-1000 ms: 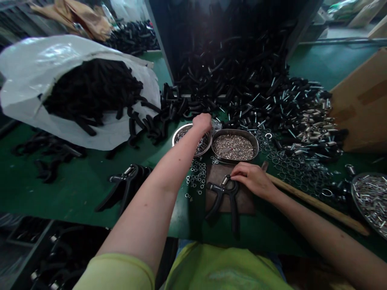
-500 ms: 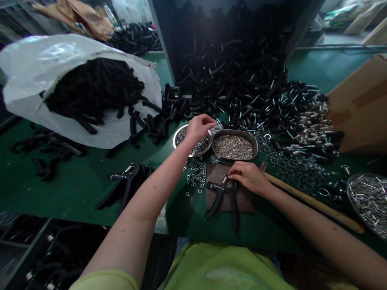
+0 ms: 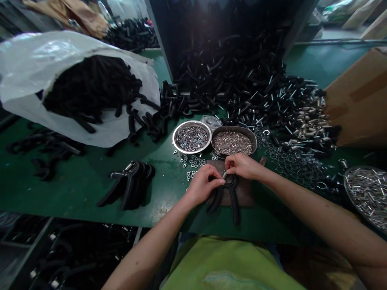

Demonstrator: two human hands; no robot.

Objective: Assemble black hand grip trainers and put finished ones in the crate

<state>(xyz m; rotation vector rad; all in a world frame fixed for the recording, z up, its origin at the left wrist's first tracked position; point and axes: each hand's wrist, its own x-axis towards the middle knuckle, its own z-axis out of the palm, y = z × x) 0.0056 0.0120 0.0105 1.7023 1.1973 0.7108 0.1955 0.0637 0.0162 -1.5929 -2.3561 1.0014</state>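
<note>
A black hand gripper (image 3: 234, 201) with two legs lies on a dark square plate (image 3: 246, 197) at the table's front. At its top sits a small metal coil spring (image 3: 224, 174), tilted. My right hand (image 3: 242, 166) pinches the spring's upper end between thumb and fingers. On the other side, my left hand (image 3: 204, 184) is closed in a pinch at the spring's lower end, over the left leg; anything between its fingertips is too small or hidden to name. Several finished-looking black hand grippers (image 3: 133, 183) stand together to the left.
Behind the plate are a round bowl of small metal parts (image 3: 192, 137) and an oval tin (image 3: 234, 143). Loose washers (image 3: 193, 162) lie nearby. A wooden-handled tool (image 3: 263, 161) is partly under my right arm. Black handles spill from a white sack (image 3: 121, 139); a carton (image 3: 356, 96) stands right.
My left hand has come down from above the round bowl to the spring on the hand gripper. My right hand has stayed at the spring's upper end.
</note>
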